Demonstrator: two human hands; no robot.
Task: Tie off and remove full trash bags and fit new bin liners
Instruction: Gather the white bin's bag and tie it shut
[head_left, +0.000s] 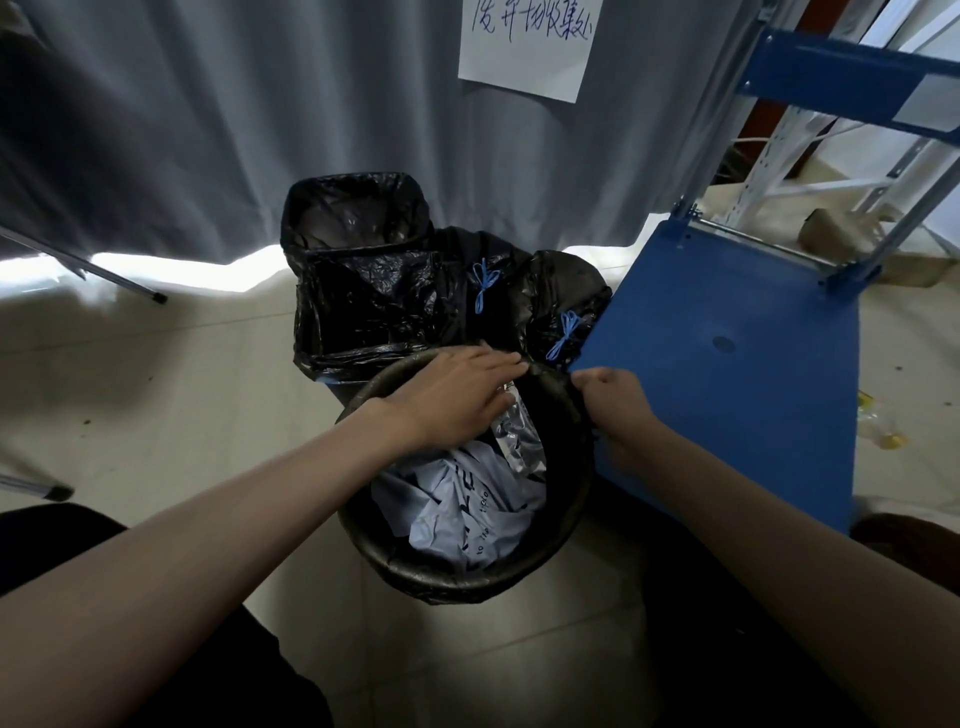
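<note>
A round bin (457, 574) lined with a black bag stands on the floor in front of me, filled with crumpled pale paper (462, 512) and a clear plastic wrapper (517, 434). My left hand (457, 395) lies over the far rim with fingers stretched out onto the liner's edge. My right hand (613, 410) pinches the liner's rolled edge at the right rim. Behind stand a square bin (358, 291) with a fresh black liner and two tied black bags (550, 296) with blue drawstrings (484, 283).
A blue platform cart (727, 364) sits right against the bin's right side, its handle frame rising behind. Grey curtain (234, 119) hangs at the back with a handwritten paper sign (527, 44). Litter lies on the floor at far right; metal stand legs at left.
</note>
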